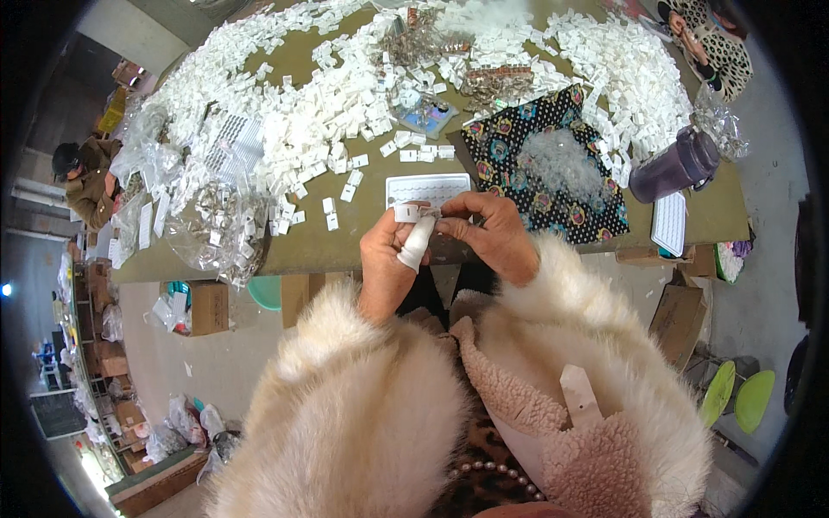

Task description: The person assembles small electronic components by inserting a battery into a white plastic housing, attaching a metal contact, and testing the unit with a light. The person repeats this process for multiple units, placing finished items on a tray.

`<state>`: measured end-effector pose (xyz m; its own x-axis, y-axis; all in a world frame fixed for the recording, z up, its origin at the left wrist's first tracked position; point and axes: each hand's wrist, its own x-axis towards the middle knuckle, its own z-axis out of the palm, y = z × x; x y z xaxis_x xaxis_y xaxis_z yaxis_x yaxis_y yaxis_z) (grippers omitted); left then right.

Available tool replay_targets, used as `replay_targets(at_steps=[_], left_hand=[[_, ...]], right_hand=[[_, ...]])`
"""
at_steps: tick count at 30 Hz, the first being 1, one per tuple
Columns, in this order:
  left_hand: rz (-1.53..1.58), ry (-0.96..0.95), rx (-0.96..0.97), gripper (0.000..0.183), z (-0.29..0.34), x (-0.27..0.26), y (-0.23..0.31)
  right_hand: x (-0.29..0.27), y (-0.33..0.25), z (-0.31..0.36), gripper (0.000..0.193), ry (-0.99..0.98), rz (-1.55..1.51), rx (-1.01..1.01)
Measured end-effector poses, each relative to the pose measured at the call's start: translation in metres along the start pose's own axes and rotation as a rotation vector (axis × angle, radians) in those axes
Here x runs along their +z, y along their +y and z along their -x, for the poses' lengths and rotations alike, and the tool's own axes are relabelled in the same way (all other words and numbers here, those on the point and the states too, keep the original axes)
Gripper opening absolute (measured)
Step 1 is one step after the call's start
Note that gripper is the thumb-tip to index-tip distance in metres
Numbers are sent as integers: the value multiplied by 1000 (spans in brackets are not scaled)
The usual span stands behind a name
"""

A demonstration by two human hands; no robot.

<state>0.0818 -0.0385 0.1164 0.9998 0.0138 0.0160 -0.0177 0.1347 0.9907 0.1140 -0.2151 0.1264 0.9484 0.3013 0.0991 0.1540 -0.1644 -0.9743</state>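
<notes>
My left hand (382, 262) is closed on a small white plastic piece (404, 212), held just past the table's near edge. A white covering (417, 243) wraps the thumb of that hand. My right hand (494, 231) meets it from the right, thumb and forefinger pinched at the end of the piece. What the right fingers hold is too small to make out. Directly beyond the hands lies a white tray (429, 180) with rows of wavy ridges. Several similar white pieces (419, 154) lie loose behind the tray.
Heaps of white pieces (319, 121) cover much of the table. Clear bits (566, 164) lie on a patterned black cloth (492, 142). A dark purple bottle (673, 168) lies to the right, and a plastic bag (211, 229) to the left. People sit at far left (91, 186) and far right (721, 52).
</notes>
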Motion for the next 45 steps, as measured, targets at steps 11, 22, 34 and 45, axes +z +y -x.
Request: replay_targets(at_steps=[11,22,34,45], left_hand=[[181,3,-96,18,0,-14,9],[74,28,68,18,15,-28,10],[391,-88,-96,22,23,-43,3],[-151,-177,-184,33,46,-51,-36]], right_hand=[[20,-3,4,6,100,139,-245],[37,-20,1,16,207,374,-550],[56,-5,9,14,57,-207,80],[62,42,39,28,57,402,-459]])
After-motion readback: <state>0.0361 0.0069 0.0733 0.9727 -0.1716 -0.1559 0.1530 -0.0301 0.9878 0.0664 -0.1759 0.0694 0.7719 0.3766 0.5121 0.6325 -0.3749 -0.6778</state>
